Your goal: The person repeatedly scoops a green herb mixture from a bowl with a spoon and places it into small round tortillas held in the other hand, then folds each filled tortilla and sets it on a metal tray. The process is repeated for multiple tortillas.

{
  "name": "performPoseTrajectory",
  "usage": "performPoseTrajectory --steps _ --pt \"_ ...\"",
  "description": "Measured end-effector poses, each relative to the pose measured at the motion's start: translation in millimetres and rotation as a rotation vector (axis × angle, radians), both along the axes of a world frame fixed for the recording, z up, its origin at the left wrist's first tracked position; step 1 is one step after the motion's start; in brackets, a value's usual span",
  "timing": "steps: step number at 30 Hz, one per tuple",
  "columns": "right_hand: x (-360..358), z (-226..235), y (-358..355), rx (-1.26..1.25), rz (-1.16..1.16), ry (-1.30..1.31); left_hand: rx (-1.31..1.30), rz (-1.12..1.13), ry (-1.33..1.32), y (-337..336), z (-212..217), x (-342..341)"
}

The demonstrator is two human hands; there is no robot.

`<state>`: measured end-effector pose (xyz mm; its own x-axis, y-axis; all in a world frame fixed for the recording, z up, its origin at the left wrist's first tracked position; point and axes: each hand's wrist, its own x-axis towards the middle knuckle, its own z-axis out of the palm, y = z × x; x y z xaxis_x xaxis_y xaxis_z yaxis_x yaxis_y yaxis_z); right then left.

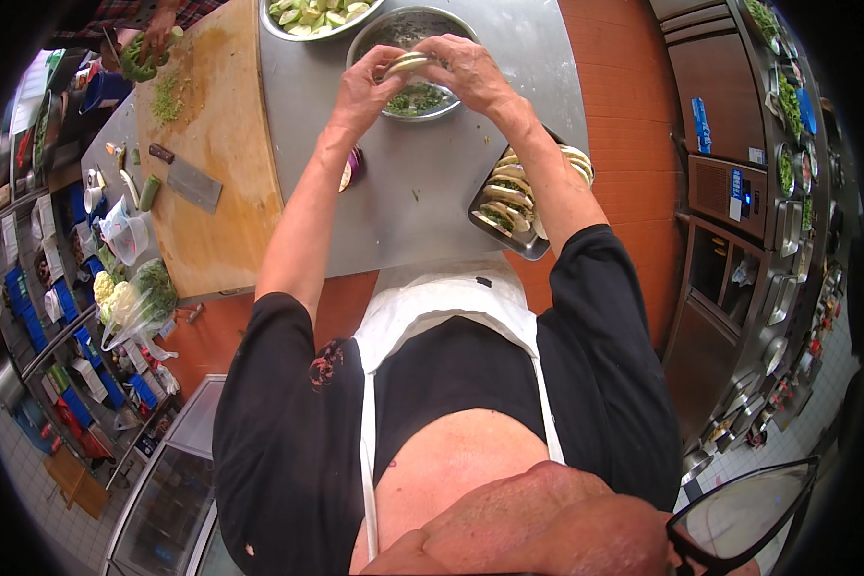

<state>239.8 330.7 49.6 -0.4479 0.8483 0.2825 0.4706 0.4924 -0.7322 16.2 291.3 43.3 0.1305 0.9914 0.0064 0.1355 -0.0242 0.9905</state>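
Note:
Above a steel bowl [415, 116] with chopped green filling inside, both my hands are closed around a small stack of pale eggplant slices [408, 63]. My left hand [363, 88] grips its left side, and my right hand [466, 73] pinches the right side. Whether filling lies between the slices I cannot tell. Partly behind my right forearm, a dark metal tray [532, 250] holds rows of pale slices with green filling [509, 197] between them. A cut purple eggplant [354, 169] rests on the steel table beside my left forearm.
Another bowl [267, 19] of cut pale-green pieces stands at the far edge. On the wooden cutting board [223, 96] lie a cleaver [194, 184], a cucumber-like piece [150, 192] and chopped greens [168, 96]. Far left, a co-worker's hand [163, 21] is at a green vegetable [144, 60].

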Motion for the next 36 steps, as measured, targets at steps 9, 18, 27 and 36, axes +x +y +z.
performPoseTrajectory --steps 9,18,27,36 --pt "3 10 -8 0.028 -0.002 0.065 0.591 0.217 0.351 -24 1 8" --pt "-13 30 -19 -0.272 -0.056 0.072 0.501 0.248 0.224 -34 25 3" --pt "110 75 -109 -0.177 -0.523 0.188 0.131 0.324 -0.08 -101 7 -45" --pt "171 33 -303 -0.328 -0.81 -0.213 -0.186 0.256 -0.119 -216 -21 -68"
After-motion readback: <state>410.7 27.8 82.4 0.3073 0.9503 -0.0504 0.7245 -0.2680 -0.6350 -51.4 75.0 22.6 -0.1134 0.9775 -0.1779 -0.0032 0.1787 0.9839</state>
